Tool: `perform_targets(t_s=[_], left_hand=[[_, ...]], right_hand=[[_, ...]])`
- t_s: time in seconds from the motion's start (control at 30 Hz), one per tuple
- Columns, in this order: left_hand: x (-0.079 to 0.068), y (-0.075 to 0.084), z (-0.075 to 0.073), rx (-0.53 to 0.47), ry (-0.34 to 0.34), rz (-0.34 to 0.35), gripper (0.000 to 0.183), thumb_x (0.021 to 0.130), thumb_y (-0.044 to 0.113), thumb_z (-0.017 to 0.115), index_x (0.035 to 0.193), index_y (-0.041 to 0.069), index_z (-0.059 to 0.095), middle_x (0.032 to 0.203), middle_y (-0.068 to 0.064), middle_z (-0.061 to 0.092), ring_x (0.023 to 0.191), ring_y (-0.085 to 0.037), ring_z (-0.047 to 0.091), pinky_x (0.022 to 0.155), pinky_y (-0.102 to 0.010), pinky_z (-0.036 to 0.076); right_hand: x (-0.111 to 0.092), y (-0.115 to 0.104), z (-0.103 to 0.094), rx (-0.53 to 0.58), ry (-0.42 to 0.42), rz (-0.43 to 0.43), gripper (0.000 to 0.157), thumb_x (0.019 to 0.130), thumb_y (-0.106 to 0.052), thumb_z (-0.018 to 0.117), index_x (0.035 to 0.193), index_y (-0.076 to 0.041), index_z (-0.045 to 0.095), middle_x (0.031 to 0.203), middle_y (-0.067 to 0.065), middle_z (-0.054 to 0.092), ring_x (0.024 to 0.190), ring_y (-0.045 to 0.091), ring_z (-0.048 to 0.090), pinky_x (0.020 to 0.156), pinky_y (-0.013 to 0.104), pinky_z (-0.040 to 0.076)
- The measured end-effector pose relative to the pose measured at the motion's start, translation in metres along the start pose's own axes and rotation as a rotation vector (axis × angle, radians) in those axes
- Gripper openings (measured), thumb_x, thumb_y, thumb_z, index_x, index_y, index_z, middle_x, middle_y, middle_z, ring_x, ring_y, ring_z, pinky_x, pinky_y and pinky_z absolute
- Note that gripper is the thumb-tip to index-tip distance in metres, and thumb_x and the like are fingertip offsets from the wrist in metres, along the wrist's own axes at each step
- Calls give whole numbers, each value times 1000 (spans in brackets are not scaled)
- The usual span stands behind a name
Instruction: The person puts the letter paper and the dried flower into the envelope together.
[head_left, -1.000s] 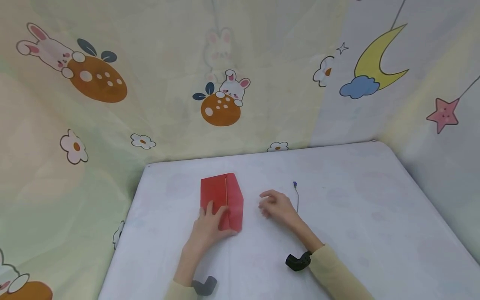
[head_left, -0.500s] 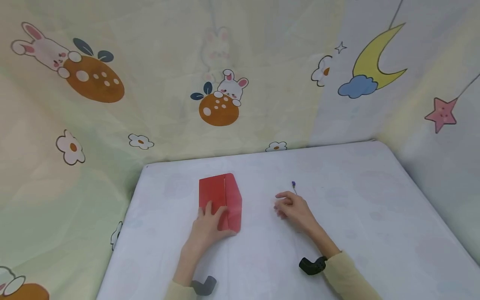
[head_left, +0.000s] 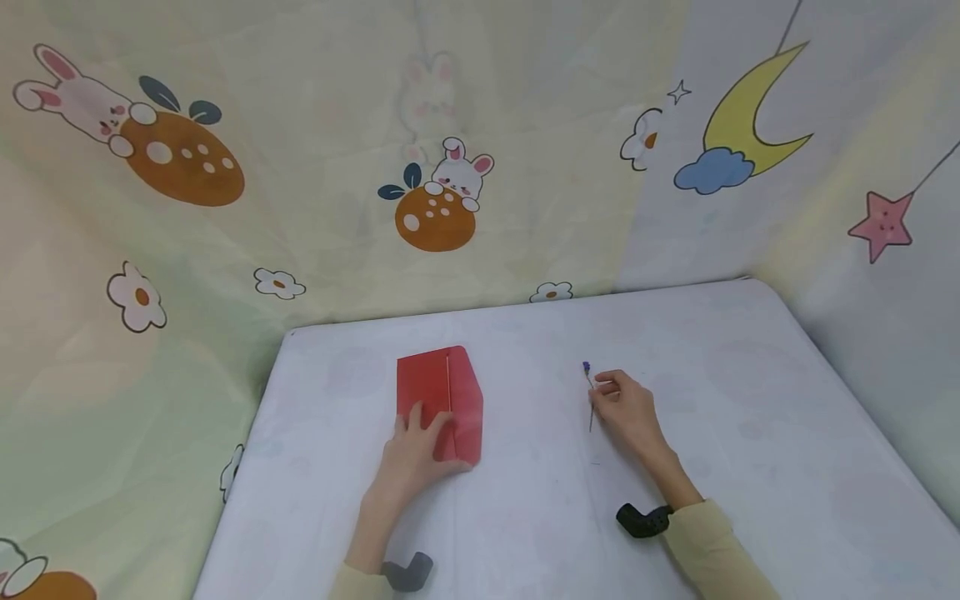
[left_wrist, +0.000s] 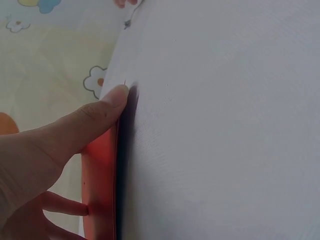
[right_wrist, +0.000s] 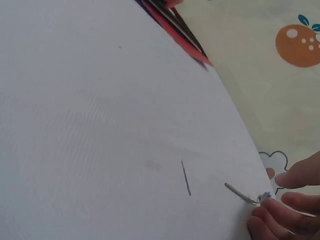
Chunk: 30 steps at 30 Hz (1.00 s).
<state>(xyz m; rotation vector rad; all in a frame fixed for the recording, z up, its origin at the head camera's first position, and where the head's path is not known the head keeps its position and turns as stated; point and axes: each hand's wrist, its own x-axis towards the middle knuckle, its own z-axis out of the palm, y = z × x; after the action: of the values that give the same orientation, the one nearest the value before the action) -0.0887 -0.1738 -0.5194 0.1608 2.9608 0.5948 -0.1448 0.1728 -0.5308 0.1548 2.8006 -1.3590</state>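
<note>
A red envelope [head_left: 427,375] lies at the left of the white table with its pinkish flap unfolded to the right. My left hand [head_left: 412,458] holds it near its lower end; its thumb [left_wrist: 116,97] is over the flap's edge and the fingers are on the body. To the right, my right hand [head_left: 628,412] pinches the thin stem of a small purple flower [head_left: 587,367]. The stem's lower end sticks out below the fingers. In the right wrist view, the flower head [right_wrist: 266,195] is partly hidden by the fingertips.
A white cloth covers the table [head_left: 712,375]. A short thin dark line [right_wrist: 186,177] shows on the cloth near the stem; I cannot tell whether it is a shadow. Behind hangs a curtain [head_left: 322,167] with printed rabbits, a moon and flowers.
My right hand has moved right, away from the envelope side, to the flower and taken hold of its stem. The left hand has stayed on the envelope.
</note>
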Motion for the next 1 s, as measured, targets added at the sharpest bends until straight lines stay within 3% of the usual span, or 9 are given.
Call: perform_targets(t_s=[0.23,0.47,1.0], left_hand=[[0,-2,0,12,25,3,78,71,46,92,137,25,56,148,-23,44,127,-46,48,81,-53,62],[1,-3,3,-5,16,4,81,71,50,91,139,27,55,150,-22,43,131,-46,46,84,-55,61],[1,-2,2,-8,15,-5,80,72,48,91,139,25,55,151,-22,43,133,-46,45,85,-56,60]], right_hand=[[11,-1,7,-192,10,-12,41,93,-29,71,119,2,63,93,15,70,78,27,64,63,33,47],[13,-7,9,-325,-5,-8,36,92,-29,72,105,4,66,93,20,68,76,31,65,60,44,53],[17,-6,11,-341,3,20,24,98,-19,65,104,3,72,98,18,74,88,37,70,69,53,56]])
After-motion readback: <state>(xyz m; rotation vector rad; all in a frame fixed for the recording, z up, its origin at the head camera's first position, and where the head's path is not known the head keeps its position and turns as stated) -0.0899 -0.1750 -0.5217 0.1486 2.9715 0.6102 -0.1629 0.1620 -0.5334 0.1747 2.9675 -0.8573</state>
